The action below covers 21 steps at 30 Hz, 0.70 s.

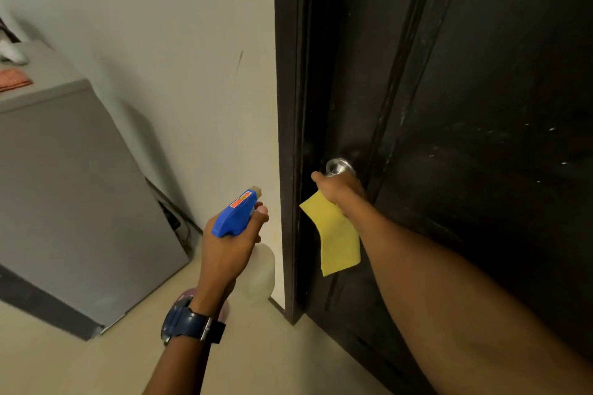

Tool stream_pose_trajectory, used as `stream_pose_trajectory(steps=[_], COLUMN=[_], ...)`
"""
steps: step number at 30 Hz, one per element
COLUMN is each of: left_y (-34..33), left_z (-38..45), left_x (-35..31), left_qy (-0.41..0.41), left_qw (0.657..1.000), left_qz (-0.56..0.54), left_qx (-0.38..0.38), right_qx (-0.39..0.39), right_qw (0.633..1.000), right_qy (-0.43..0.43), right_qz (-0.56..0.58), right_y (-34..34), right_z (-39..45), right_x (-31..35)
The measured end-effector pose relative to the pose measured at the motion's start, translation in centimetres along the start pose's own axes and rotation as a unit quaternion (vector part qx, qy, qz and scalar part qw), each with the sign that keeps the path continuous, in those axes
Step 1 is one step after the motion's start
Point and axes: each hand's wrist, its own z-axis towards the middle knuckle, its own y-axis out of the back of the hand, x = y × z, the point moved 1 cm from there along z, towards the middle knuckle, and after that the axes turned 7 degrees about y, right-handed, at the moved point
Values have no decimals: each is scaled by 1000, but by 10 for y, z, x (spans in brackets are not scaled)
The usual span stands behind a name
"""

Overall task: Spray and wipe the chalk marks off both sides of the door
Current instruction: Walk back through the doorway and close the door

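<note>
A dark door [481, 106] fills the right side, shut against its dark frame [287, 138]. Faint pale specks show on its panel [552, 129]. My right hand [337, 187] grips the round metal door knob [338, 166], and a yellow cloth [337, 234] hangs down from that same hand. My left hand [234, 234], with a dark watch on the wrist, holds a spray bottle by its blue trigger head [237, 213]. The bottle's pale body [261, 269] hangs below the hand, left of the door frame.
A cream wall [160, 42] runs left of the frame. A grey cabinet [64, 186] stands at the left with an orange cloth [14, 80] on top. Beige floor [96, 362] lies below.
</note>
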Motion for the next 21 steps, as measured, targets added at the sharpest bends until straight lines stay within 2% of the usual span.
stream_pose_trajectory(steps=[5, 9, 11, 15, 18, 21], left_y=[-3, -5, -5, -2, 5, 15], left_z=[-5, -17, -27, -54, -81, -108], left_x=[2, -4, -8, -19, -28, -33], left_qy=[-6, -15, -21, -37, -47, -44], left_qw=[999, 998, 998, 996, 993, 990], left_qz=[5, 25, 22, 33, 39, 9], left_qx=[31, 49, 61, 80, 101, 131], right_qx=[41, 110, 146, 176, 195, 166], right_qw=[998, 970, 945, 911, 911, 903], right_qy=[22, -44, -37, 36, 114, 179], right_qz=[51, 211, 291, 371, 345, 354], right_y=[0, 13, 31, 74, 98, 119], right_z=[-6, -33, -59, -121, -168, -210], right_x=[0, 5, 6, -6, -20, -28])
